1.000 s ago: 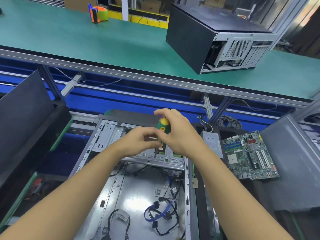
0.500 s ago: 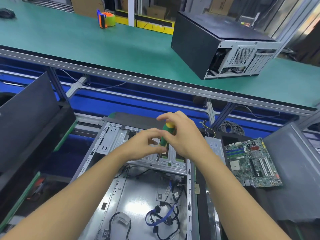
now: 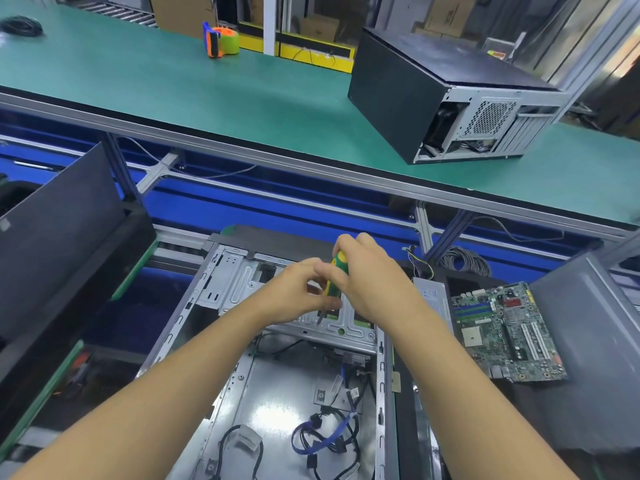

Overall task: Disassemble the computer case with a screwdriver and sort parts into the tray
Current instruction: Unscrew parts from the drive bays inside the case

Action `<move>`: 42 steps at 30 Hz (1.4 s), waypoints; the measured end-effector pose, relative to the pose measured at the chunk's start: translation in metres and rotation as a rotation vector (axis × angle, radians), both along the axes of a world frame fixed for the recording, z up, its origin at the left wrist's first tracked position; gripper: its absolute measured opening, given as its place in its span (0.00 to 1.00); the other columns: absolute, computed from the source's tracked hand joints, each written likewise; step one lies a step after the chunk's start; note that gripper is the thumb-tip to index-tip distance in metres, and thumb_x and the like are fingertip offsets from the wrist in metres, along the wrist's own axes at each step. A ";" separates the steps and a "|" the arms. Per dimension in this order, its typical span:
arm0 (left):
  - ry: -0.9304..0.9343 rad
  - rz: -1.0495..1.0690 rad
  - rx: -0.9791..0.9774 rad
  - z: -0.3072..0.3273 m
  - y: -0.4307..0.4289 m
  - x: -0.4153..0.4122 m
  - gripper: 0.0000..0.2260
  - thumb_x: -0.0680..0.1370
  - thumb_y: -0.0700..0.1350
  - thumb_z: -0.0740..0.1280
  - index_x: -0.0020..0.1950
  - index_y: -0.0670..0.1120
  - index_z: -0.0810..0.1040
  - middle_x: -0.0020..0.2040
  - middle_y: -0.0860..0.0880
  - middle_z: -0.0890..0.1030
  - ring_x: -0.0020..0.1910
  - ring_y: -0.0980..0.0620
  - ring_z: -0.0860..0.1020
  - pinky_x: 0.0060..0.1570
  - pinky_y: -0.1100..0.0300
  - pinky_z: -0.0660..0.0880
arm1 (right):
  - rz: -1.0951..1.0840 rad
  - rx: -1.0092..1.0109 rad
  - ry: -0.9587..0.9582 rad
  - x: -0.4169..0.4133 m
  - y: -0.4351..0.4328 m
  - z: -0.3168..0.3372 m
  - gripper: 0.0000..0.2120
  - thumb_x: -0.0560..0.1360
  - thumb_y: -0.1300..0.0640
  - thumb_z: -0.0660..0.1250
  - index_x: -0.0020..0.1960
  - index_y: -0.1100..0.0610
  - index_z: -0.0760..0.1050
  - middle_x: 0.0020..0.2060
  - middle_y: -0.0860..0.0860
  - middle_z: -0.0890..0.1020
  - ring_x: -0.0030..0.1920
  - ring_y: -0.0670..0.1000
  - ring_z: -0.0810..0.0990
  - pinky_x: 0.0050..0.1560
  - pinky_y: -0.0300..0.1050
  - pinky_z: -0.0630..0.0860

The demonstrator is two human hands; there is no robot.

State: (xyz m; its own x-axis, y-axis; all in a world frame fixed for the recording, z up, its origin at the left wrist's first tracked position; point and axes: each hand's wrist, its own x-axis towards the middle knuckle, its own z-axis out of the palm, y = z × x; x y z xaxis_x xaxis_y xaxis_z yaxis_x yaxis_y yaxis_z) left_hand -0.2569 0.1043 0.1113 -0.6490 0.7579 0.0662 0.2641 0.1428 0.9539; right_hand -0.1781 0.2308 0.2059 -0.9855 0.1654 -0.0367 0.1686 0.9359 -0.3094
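View from a head-worn camera looking down over two bare forearms at a factory workstation. A long green table (image 3: 166, 91) with an aluminium edge ran across the upper half of the scene, with blue panelling (image 3: 277, 206) and metal legs beneath it. On that green table, well apart from each other, sat an orange and green tape dispenser (image 3: 221, 39), a closed black computer tower (image 3: 433, 95) lying on its side with its grey rear panel facing right, and a dark coil of cable (image 3: 20, 26) at the far left. Cardboard boxes (image 3: 183, 8) and metal framing stood behind.

Nearer the camera, on a dark lower table (image 3: 471, 407), the open computer case (image 3: 273, 393) lay on its side, its bare metal floor showing loose black and blue cables (image 3: 325, 441). Just to its right lay a silver power supply (image 3: 433, 299), and beside that a green motherboard (image 3: 502, 330). A grey cable bundle (image 3: 464, 261) sat behind them. A black panel (image 3: 59, 216) leaned at the left and a grey panel (image 3: 588, 341) at the right.

Both hands met over the metal drive cage (image 3: 239, 282) at the far end of the case. The right hand (image 3: 374, 285) had its fingers (image 3: 346, 244) wrapped round the green and yellow handle of the screwdriver (image 3: 334, 278), which stood nearly upright with its tip down on the cage. The left hand (image 3: 287, 292) had its fingers (image 3: 311, 268) curled close beside the shaft; they were blurred, so whether they pinched it could not be told
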 end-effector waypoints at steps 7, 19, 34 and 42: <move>-0.199 -0.027 0.096 0.000 -0.012 -0.002 0.15 0.77 0.36 0.71 0.54 0.56 0.81 0.51 0.58 0.85 0.54 0.60 0.82 0.52 0.68 0.75 | 0.160 -0.226 -0.103 -0.001 0.004 0.011 0.25 0.75 0.68 0.60 0.67 0.47 0.69 0.58 0.42 0.71 0.60 0.50 0.64 0.47 0.41 0.68; -0.045 0.009 -0.013 0.008 -0.004 0.000 0.09 0.72 0.44 0.77 0.44 0.57 0.81 0.52 0.49 0.79 0.48 0.51 0.78 0.53 0.54 0.74 | 0.084 -0.155 0.026 -0.001 0.000 0.004 0.10 0.79 0.51 0.67 0.54 0.47 0.66 0.47 0.48 0.73 0.44 0.52 0.74 0.35 0.40 0.66; -0.067 0.042 -0.077 0.003 0.005 0.005 0.13 0.63 0.54 0.76 0.44 0.55 0.77 0.42 0.45 0.80 0.39 0.48 0.76 0.45 0.48 0.77 | -0.107 -0.056 -0.084 0.000 -0.008 0.003 0.21 0.80 0.35 0.56 0.57 0.53 0.66 0.52 0.51 0.68 0.47 0.56 0.73 0.43 0.51 0.67; -0.164 -0.065 -0.011 0.004 -0.016 -0.001 0.12 0.77 0.35 0.71 0.52 0.52 0.83 0.45 0.58 0.85 0.47 0.63 0.81 0.49 0.70 0.74 | 0.067 -0.196 -0.129 -0.003 -0.002 0.011 0.13 0.80 0.61 0.58 0.61 0.47 0.68 0.56 0.46 0.68 0.60 0.51 0.64 0.50 0.50 0.70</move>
